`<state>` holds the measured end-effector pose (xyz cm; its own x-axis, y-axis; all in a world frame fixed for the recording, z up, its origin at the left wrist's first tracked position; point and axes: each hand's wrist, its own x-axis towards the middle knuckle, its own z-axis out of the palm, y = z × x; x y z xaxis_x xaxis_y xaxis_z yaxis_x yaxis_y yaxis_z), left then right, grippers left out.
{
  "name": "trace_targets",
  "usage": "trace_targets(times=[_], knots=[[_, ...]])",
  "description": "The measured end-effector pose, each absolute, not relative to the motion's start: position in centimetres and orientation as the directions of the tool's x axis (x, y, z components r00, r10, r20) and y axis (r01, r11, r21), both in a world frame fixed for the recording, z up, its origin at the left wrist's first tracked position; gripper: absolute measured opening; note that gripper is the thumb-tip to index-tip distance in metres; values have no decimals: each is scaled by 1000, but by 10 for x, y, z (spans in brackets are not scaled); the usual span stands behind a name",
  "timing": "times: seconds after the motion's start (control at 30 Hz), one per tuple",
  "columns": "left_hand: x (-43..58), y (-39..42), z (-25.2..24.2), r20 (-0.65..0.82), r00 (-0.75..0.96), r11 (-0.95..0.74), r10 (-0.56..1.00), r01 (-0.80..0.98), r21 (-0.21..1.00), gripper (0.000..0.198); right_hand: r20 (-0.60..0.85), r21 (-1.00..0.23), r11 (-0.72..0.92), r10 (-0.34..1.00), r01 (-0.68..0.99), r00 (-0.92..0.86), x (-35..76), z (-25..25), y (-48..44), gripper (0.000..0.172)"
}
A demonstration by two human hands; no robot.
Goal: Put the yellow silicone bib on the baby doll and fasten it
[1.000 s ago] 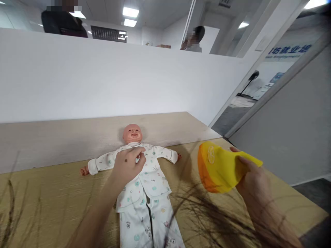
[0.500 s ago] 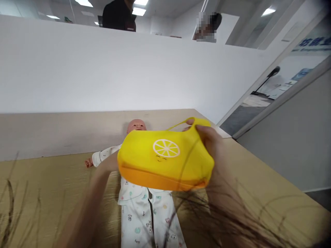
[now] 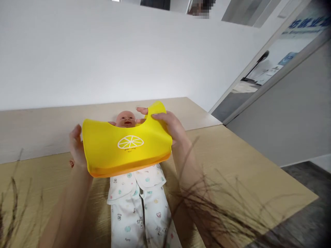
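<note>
A yellow bib (image 3: pixel 103 148) with a lemon-slice print and an orange lower pocket is spread over the chest of a baby doll (image 3: pixel 126 119). The doll lies face up in white patterned clothes, its face showing above the bib's neckline. My right hand (image 3: pixel 173 125) grips the bib's upper right strap between thumb and fingers. At the bib's left edge is my left hand (image 3: pixel 77 144), its thumb side visible and its other fingers mostly behind the bib, so I cannot make out all of its hold.
The doll rests on a wooden table (image 3: pixel 219 165) against a white partition (image 3: pixel 103 51). A grey panel (image 3: pixel 292 103) stands at the right. Part of a person (image 3: pixel 201 7) shows beyond the partition.
The bib has moved left and is spread wider, uncovering the doll's face. My left hand has come into view at its left edge. The view has shifted down and right.
</note>
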<state>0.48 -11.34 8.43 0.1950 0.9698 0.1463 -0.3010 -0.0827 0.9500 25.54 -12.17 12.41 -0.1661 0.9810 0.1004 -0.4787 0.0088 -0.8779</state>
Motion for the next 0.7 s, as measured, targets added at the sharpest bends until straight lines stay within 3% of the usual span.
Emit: trace_targets(times=[0.07,0.13,0.3,0.37,0.43,0.53,0.7], knots=[[17,-120,94,62,194,36,979,-466,884,67,134,-863,31,977,-503,-169,253,122,-120,31],[22,-126,100,4,202,99,979,-499,861,56,149,-851,38,974,-523,-172,251,124,-120,28],[11,-146,122,12,113,29,994,-353,935,40,209,-837,71,958,-542,-197,251,143,-142,27],[9,-154,132,-5,188,54,982,-256,965,32,232,-857,88,946,-507,-227,255,149,-150,26],[12,-154,137,-19,133,43,991,-182,982,29,244,-885,132,948,-446,-204,260,148,-148,25],[21,-138,128,27,-14,-28,1000,-149,988,26,259,-914,207,960,-349,-108,264,133,-128,21],[26,-98,89,145,-9,-145,989,-128,981,23,213,-935,190,976,-299,-45,258,102,-95,9]])
